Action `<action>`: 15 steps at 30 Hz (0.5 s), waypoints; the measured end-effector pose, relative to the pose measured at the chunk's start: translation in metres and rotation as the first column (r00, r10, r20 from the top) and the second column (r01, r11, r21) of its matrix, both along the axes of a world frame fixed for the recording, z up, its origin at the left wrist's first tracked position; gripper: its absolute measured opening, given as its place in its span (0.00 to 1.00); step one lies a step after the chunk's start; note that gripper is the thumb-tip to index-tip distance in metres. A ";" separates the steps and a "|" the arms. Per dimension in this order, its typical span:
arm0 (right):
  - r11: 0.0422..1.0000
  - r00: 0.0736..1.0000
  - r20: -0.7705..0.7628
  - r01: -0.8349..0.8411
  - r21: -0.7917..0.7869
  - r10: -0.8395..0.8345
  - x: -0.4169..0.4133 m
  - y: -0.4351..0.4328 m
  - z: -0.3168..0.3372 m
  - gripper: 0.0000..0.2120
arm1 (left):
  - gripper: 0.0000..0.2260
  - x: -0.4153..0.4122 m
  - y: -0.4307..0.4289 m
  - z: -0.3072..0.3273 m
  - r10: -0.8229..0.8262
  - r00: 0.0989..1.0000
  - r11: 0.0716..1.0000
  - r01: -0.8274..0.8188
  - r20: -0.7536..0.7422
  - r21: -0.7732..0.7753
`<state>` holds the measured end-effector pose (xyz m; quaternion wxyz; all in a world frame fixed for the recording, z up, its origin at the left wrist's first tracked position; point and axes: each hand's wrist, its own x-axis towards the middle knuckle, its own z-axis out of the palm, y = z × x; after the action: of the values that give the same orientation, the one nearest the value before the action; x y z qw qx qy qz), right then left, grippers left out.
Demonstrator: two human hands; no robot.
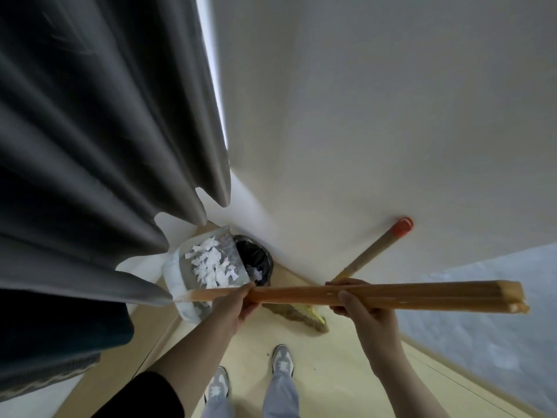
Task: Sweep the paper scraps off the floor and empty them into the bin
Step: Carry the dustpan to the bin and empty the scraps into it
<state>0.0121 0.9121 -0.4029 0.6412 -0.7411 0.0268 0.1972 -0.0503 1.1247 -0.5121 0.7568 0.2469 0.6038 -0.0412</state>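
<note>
Right hand (361, 309) clamped round long orange wooden handle (422, 292), left hand (241, 306) gripping it nearer round black bin (256, 257), pale grey dustpan (173, 273) tilted at bin's rim, white paper scraps (211, 263) inside

I see the bin (262, 254) in the corner, with the curtain (90, 146) to its left and the wall (361, 116) behind. The dustpan (172, 271) overlaps the bin's left rim, with paper scraps (211, 263) in it. The broom (373, 248) leans on the wall, right of the bin. The left hand (239, 306) and right hand (361, 306) hold the dustpan handle (422, 292) before the bin.
</note>
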 end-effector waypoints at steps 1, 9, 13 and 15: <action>1.000 1.000 -0.014 0.019 0.008 -0.019 -0.002 -0.002 -0.002 0.11 | 0.14 0.001 -0.003 -0.001 0.005 1.000 1.000 -0.005 -0.003 0.008; 0.986 0.971 -0.176 0.165 0.003 -0.162 -0.012 -0.029 -0.016 0.09 | 0.11 0.009 -0.017 -0.010 -0.041 0.999 0.998 0.042 -0.032 0.044; 0.994 0.982 -0.163 0.104 0.028 -0.098 -0.016 -0.029 -0.013 0.11 | 0.11 0.010 -0.012 -0.015 -0.052 0.999 0.998 0.052 0.015 0.029; 0.991 0.977 -0.173 0.133 0.028 -0.126 -0.018 -0.030 -0.016 0.11 | 0.08 0.010 -0.013 -0.017 -0.063 0.998 0.998 0.064 -0.005 0.021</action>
<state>-0.0056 0.8818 -0.4190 0.6623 -0.7055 0.1261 0.2185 -0.0402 1.1114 -0.5287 0.7513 0.2738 0.5975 -0.0594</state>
